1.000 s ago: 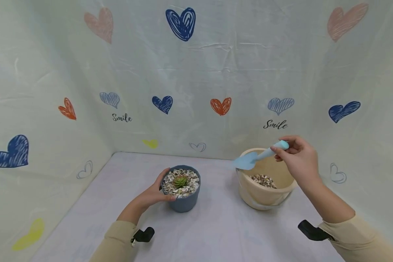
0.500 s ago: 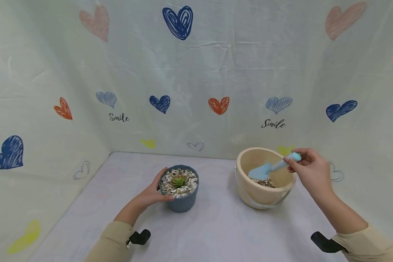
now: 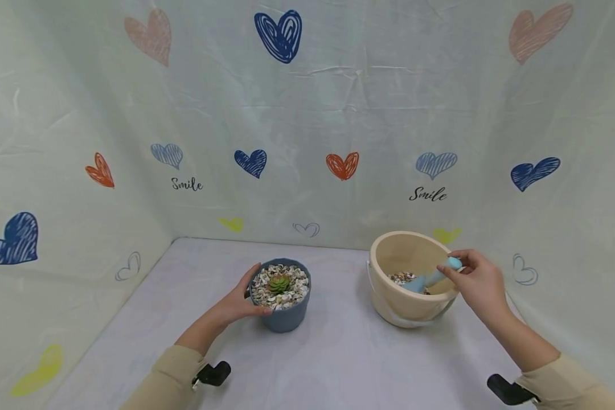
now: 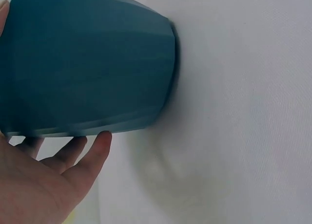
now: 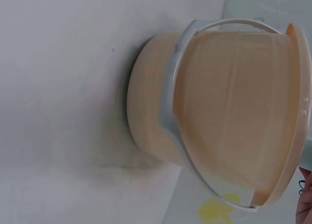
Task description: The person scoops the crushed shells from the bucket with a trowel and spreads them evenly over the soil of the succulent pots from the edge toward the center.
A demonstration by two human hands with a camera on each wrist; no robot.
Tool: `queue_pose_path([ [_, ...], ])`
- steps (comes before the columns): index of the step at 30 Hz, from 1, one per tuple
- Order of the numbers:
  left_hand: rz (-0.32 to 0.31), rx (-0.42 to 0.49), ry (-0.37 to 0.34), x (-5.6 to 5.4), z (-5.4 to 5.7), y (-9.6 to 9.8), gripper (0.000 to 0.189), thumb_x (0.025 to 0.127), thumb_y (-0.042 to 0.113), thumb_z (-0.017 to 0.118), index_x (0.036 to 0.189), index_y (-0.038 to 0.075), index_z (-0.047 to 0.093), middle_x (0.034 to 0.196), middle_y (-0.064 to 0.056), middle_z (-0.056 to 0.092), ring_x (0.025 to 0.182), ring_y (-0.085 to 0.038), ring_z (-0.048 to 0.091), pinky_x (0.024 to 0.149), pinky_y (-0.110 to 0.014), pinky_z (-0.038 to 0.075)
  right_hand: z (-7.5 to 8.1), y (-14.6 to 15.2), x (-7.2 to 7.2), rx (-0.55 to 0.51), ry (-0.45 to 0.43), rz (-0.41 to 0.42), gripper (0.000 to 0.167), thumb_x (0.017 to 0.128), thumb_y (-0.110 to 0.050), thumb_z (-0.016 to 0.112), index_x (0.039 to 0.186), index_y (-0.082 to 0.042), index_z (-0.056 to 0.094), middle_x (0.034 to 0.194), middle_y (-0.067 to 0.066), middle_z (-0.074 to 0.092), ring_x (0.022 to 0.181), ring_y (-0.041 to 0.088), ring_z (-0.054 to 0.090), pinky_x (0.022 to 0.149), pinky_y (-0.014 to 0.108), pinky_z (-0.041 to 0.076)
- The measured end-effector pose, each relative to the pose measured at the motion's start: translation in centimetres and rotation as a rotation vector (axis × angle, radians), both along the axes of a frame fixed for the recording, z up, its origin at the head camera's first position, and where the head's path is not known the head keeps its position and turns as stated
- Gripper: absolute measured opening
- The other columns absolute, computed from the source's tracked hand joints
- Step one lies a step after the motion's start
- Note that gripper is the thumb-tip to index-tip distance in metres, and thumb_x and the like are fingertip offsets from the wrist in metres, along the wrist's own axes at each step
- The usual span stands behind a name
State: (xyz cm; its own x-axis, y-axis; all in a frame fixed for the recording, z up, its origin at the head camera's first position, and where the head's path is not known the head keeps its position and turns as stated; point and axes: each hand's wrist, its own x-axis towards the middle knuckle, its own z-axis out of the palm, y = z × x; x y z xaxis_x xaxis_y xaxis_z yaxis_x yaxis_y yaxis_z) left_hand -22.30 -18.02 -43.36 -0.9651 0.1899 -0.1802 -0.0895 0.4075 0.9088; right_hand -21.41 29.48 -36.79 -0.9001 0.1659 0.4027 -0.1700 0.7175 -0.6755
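My left hand (image 3: 241,299) holds the side of a blue-grey flower pot (image 3: 286,319), thumb at the near rim and fingers round the left. In the pot a small green succulent (image 3: 279,283) sits among pale pebbles (image 3: 299,287). The left wrist view shows the pot's faceted wall (image 4: 92,63) with fingertips against it. At the right, my right hand (image 3: 479,282) pinches the handle end of a light blue hand trowel (image 3: 433,278) over the rim of a cream bucket (image 3: 389,304). The trowel's blade dips among the pebbles (image 3: 401,277) inside, its tip hidden by the bucket's near wall.
The bucket's pale handle (image 5: 170,87) hangs down its near side. Both vessels stand on a white-covered table (image 3: 333,364). A heart-printed curtain (image 3: 307,125) rises behind the table and along its sides. A black wrist mount (image 3: 212,373) juts from the left sleeve.
The right hand has brought the trowel from above the bucket's left rim down into the bucket, lowering the blade to the pebbles. The left hand stays on the pot.
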Motion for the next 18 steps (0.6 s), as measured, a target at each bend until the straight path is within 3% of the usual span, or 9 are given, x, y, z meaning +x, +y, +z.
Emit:
queue_pose_path([
  [7, -0.008, -0.011, 0.016, 0.3, 0.4, -0.5, 0.110, 0.075, 0.021, 0.086, 0.157, 0.017, 0.012, 0.158, -0.025, 0.010, 0.136, -0.054, 0.024, 0.103, -0.066, 0.032, -0.8, 0.2, 0.0, 0.039, -0.043, -0.010, 0.035, 0.087, -0.020, 0.076, 0.110, 0.003, 0.063, 0.100, 0.018, 0.063, 0.079, 0.024, 0.054, 0.051, 0.020, 0.049],
  [18, -0.012, -0.058, 0.059, 1.8, 1.8, -1.8, 0.106, 0.078, 0.021, 0.084, 0.156, 0.011, 0.013, 0.157, -0.025, 0.019, 0.135, -0.049, 0.032, 0.100, -0.064, 0.037, -1.4, 0.5, 0.1, 0.067, -0.081, 0.024, 0.039, 0.087, -0.023, 0.076, 0.111, 0.004, 0.061, 0.099, 0.020, 0.061, 0.078, 0.026, 0.059, 0.052, 0.022, 0.052],
])
